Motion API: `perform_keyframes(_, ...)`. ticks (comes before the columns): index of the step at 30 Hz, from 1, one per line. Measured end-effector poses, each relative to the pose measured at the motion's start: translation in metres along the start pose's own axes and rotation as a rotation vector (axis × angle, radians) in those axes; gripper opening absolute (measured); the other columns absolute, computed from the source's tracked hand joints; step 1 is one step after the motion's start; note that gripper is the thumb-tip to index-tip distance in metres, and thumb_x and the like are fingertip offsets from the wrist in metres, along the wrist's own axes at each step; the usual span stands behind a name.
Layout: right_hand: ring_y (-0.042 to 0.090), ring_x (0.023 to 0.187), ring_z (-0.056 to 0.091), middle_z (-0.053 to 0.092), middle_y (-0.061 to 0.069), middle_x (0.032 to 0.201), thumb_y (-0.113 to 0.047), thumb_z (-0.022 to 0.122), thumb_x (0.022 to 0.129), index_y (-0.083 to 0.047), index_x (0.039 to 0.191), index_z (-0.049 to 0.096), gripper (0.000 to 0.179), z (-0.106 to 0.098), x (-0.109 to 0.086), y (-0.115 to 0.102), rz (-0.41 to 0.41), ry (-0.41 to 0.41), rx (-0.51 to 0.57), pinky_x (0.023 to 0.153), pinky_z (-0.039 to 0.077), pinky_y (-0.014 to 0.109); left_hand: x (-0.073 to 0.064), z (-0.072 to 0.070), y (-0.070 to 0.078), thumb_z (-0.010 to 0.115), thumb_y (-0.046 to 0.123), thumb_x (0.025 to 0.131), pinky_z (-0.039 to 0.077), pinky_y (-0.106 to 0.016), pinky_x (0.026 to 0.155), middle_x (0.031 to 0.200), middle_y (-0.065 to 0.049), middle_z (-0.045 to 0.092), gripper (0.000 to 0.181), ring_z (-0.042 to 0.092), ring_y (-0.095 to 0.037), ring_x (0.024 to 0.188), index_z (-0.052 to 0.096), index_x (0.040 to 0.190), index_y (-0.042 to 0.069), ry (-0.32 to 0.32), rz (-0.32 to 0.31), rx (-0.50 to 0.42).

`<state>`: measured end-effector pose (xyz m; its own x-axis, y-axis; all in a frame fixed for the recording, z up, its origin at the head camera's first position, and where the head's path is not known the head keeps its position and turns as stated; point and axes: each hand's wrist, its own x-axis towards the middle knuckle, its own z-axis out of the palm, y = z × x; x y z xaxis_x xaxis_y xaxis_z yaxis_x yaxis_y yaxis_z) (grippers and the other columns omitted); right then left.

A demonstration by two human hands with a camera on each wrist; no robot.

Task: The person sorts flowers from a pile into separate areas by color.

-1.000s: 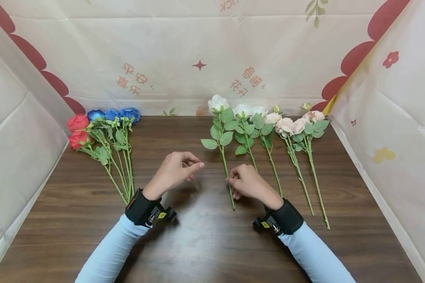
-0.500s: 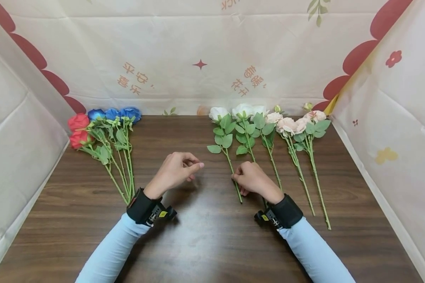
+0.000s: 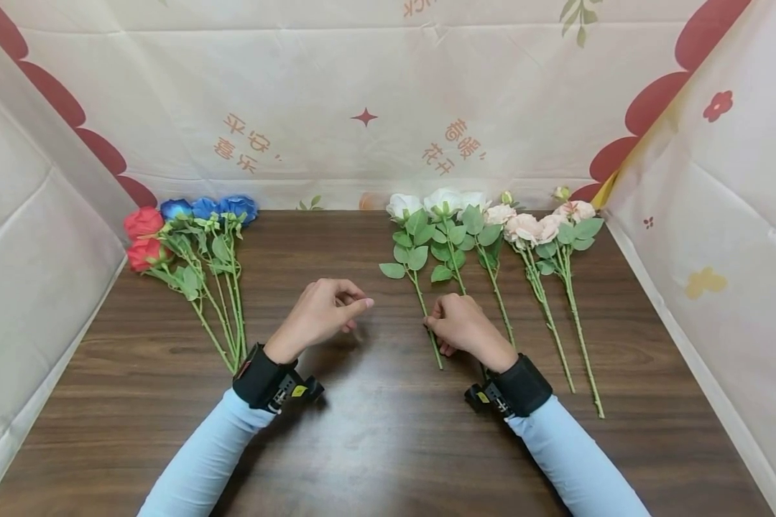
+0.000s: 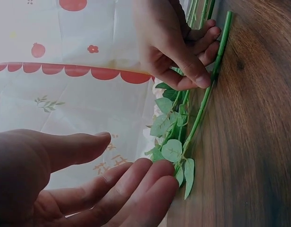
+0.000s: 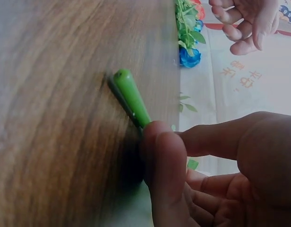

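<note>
White rose (image 3: pixel 417 257), where?
Right of centre in the head view, just left of other white roses (image 3: pixel 445 203); right hand (image 3: pixel 463 327) pinching its stem (image 4: pixel 223 40).
Left hand (image 3: pixel 321 314)?
Mid-frame, released, fingers loosely bent.

- A dark brown wood-grain tabletop (image 3: pixel 362 445) catches a pale sheen of light toward its near side.
- On its left, two red roses (image 3: pixel 144 255) and three blue roses (image 3: pixel 238 209) lie bunched, green stems (image 3: pixel 238 316) converging.
- On its right, well apart, three white roses (image 3: pixel 404 206) lie in a row beside two sprays of pale pink blooms (image 3: pixel 524 228).
</note>
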<state>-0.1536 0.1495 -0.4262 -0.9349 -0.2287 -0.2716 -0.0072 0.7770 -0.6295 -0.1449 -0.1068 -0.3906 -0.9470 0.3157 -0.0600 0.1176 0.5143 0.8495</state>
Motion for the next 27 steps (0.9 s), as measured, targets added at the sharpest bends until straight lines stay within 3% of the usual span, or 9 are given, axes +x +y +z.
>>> perform_keyframes(9,0.015,0.043,0.06,0.06,0.006,0.058,-0.023,0.063,0.092,-0.007,0.08,0.058,0.021,0.0,0.0,0.0,0.001,0.001,-0.034,0.042,0.049,0.028,0.001,0.001,-0.003,0.065,0.033,0.09,0.05,-0.029,0.055,0.084,-0.005,0.069,0.023,0.065,-0.02,0.06,0.069,0.099,0.012,0.02,0.039,0.101)
perform_keyframes(15,0.015,0.043,0.059,0.06,0.003,0.056,-0.026,0.062,0.092,-0.01,0.082,0.058,0.019,-0.004,-0.005,-0.002,-0.041,0.05,-0.075,0.043,0.048,0.029,0.003,-0.004,-0.01,0.065,0.031,0.091,0.047,-0.028,0.059,0.078,0.005,0.066,0.022,0.062,-0.009,0.06,0.071,0.098,0.011,0.109,0.095,0.258)
perform_keyframes(18,0.015,0.044,0.059,0.059,0.002,0.055,-0.027,0.06,0.093,-0.011,0.082,0.058,0.019,-0.006,-0.008,-0.006,-0.067,0.071,-0.089,0.045,0.048,0.029,0.006,-0.012,-0.015,0.064,0.033,0.091,0.047,-0.028,0.058,0.077,0.004,0.066,0.024,0.061,-0.008,0.059,0.071,0.097,0.01,0.141,0.077,0.297)
perform_keyframes(23,0.013,0.043,0.057,0.058,0.001,0.053,-0.027,0.059,0.094,-0.012,0.078,0.058,0.022,-0.008,-0.016,-0.015,-0.125,0.078,-0.102,0.044,0.047,0.029,0.009,-0.035,-0.025,0.063,0.035,0.092,0.047,-0.032,0.06,0.08,-0.004,0.068,0.03,0.065,-0.016,0.058,0.069,0.102,0.008,0.155,0.001,0.282)
perform_keyframes(25,0.012,0.042,0.057,0.057,0.0,0.052,-0.027,0.059,0.094,-0.012,0.077,0.058,0.023,-0.008,-0.019,-0.019,-0.148,0.079,-0.108,0.043,0.046,0.029,0.009,-0.046,-0.032,0.063,0.036,0.091,0.046,-0.033,0.057,0.08,-0.005,0.068,0.032,0.064,-0.016,0.058,0.07,0.103,0.007,0.202,-0.018,0.329)
perform_keyframes(27,0.011,0.04,0.055,0.055,-0.001,0.05,-0.028,0.059,0.094,-0.014,0.077,0.058,0.022,-0.007,-0.021,-0.023,-0.164,0.081,-0.122,0.044,0.045,0.029,0.009,-0.057,-0.041,0.065,0.035,0.089,0.045,-0.035,0.054,0.08,-0.006,0.069,0.032,0.062,-0.018,0.057,0.07,0.101,0.005,0.292,-0.033,0.423)
